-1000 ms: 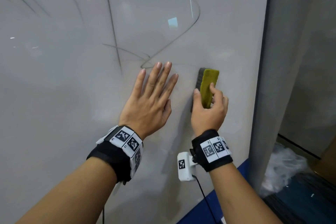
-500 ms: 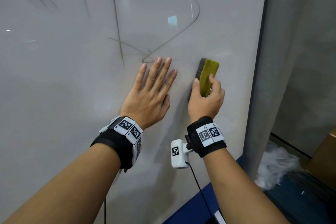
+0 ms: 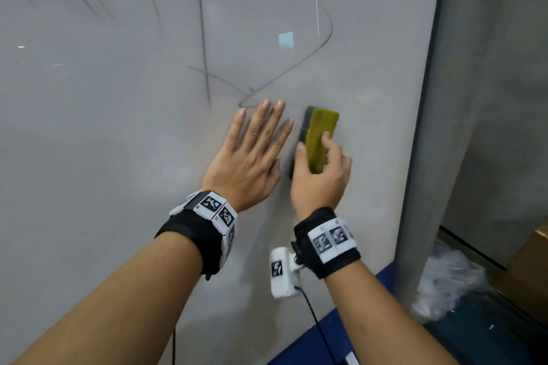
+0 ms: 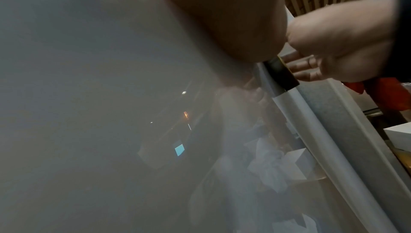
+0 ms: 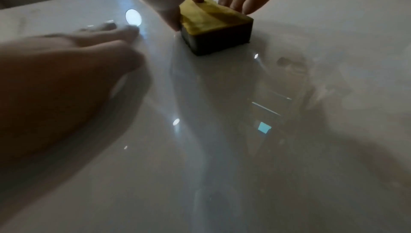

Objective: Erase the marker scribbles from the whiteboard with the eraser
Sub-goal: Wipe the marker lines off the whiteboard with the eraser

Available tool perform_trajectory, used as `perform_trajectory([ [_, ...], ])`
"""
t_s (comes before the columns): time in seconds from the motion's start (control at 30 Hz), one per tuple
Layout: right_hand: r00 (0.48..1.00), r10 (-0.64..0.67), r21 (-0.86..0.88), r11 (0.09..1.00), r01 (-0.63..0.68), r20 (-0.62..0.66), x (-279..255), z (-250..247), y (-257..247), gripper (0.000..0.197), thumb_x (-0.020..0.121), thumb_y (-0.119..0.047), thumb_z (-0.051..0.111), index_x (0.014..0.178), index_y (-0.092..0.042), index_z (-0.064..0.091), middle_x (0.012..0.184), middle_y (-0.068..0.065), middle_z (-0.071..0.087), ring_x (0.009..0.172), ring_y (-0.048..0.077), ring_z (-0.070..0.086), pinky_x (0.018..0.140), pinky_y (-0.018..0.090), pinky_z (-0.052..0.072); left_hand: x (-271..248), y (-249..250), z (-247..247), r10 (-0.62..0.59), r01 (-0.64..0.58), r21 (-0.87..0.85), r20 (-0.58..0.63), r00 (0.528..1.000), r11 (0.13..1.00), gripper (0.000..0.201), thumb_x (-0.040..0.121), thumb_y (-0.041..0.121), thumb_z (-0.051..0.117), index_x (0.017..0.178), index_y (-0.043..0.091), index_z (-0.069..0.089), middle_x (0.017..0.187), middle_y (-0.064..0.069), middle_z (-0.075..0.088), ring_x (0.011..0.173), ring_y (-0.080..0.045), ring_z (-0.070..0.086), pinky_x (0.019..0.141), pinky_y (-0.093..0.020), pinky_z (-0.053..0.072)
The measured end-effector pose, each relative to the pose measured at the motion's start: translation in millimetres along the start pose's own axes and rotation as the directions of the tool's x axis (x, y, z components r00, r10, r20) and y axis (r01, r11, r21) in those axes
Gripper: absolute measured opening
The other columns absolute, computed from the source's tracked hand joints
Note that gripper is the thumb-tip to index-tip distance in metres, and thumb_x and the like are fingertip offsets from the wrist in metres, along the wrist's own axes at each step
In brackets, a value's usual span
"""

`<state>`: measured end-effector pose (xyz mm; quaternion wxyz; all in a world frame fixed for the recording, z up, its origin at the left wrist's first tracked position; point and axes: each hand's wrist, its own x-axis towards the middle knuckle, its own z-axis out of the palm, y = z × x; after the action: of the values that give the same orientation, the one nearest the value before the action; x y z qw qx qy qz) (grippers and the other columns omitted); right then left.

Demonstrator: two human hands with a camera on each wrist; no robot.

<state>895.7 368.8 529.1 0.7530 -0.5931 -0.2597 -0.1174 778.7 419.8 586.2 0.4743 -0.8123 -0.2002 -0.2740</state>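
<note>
While left hand (image 3: 246, 163) lies flat, fingers spread, on whiteboard (image 3: 103, 142) | right hand (image 3: 320, 178) pinches eraser (image 3: 320, 136)

place: office or storeroom | cues: wall whiteboard (image 3: 118, 157), cardboard box (image 3: 530, 270)

Head view faces the whiteboard (image 3: 118, 157) from above; both wrist views skim it closely, sharing the eraser (image 5: 213, 31).
</note>
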Motion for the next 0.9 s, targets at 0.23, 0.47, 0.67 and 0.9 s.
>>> perform_trajectory([
  [0.23, 0.999, -0.032, -0.003, 0.999, 0.032, 0.03, 2.9, -0.9, -1.3, 0.044, 0.08, -0.044, 0.075, 0.118, -0.024, 0.065, 0.107, -0.002, 0.058, 0.099, 0.02, 0.057, 0.083, 0.046, 0.053, 0.2, -6.5, -10.9, -0.016, 0.014, -0.064, -0.02, 1.0, 0.998, 0.073, 0.097, 0.034, 0.044, 0.159, 0.004, 0.018, 0.165, -0.018, 0.009, 0.153, -0.033, 0.011, 0.123, -0.052, 0.016],
  [0.47, 0.998, 0.048, 0.048, 0.998, -0.047, -0.031, -6.5, 11.4, -26.4, 0.043, 0.083, -0.041, 0.075, 0.121, -0.024, 0.063, 0.11, 0.001, 0.054, 0.102, 0.024, 0.054, 0.091, 0.044, 0.049, -3.6, -70.7, -59.3, -0.31, 0.312, 0.001, -0.101, 0.945, 0.95, 0.075, 0.098, 0.039, 0.04, 0.16, 0.007, 0.014, 0.166, -0.014, 0.0, 0.154, -0.029, 0.006, 0.122, -0.051, 0.005],
  [0.67, 0.995, -0.099, 0.071, 0.992, 0.101, -0.033, -21.5, 32.8, -67.9, 0.044, 0.082, -0.037, 0.078, 0.12, -0.018, 0.066, 0.106, 0.007, 0.061, 0.096, 0.023, 0.052, 0.09, 0.031, 0.043, -22.5, -145.8, -88.8, -0.447, 0.461, 0.095, -0.14, 0.884, 0.882, 0.077, 0.099, 0.041, 0.039, 0.16, 0.006, 0.006, 0.166, -0.02, 0.0, 0.154, -0.03, -0.003, 0.122, -0.048, -0.005],
  [0.9, 0.959, -0.284, 0.052, 0.958, 0.283, 0.018, -55.6, 41.8, -103.4, 0.045, 0.083, -0.037, 0.077, 0.124, -0.021, 0.066, 0.108, 0.001, 0.056, 0.097, 0.019, 0.051, 0.089, 0.028, 0.043, -36.9, -157.9, -91.6, -0.439, 0.454, 0.079, -0.153, 0.885, 0.888, 0.078, 0.099, 0.042, 0.039, 0.159, 0.002, 0.009, 0.166, -0.02, 0.002, 0.154, -0.03, 0.001, 0.124, -0.046, -0.003],
])
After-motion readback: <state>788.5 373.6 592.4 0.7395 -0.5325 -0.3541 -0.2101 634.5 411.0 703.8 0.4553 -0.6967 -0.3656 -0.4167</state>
